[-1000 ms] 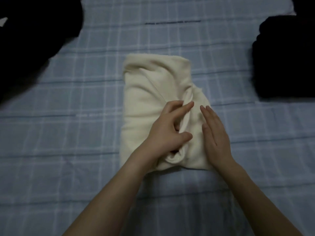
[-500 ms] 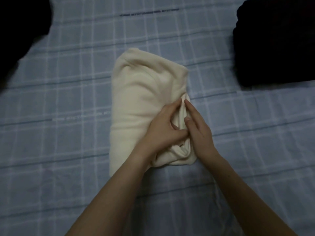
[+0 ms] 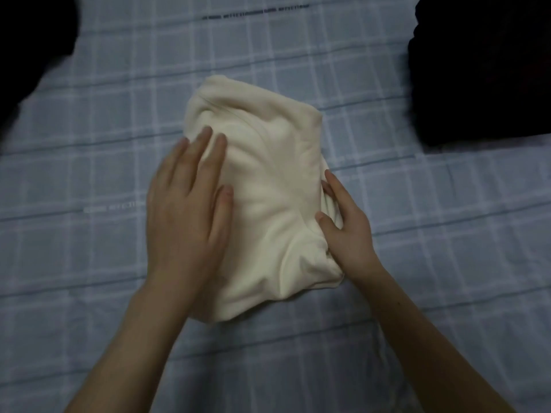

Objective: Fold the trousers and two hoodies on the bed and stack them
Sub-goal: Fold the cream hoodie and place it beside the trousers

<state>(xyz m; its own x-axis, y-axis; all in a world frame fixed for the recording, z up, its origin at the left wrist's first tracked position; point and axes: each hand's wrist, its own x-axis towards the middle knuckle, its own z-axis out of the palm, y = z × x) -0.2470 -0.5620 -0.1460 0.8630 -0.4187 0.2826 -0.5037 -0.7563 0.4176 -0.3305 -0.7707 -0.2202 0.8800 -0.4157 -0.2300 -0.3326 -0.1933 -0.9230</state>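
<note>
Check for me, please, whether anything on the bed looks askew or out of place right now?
Slightly. The cream garment lies tilted against the lines of the checked sheet, and its near right corner is bunched where the right hand grips it; the left hand presses flat on its left side. Nothing looks spilled or damaged.

The left grip (image 3: pixel 187 210) lies flat on the cream hoodie (image 3: pixel 268 174); the right grip (image 3: pixel 346 231) holds its edge.
</note>
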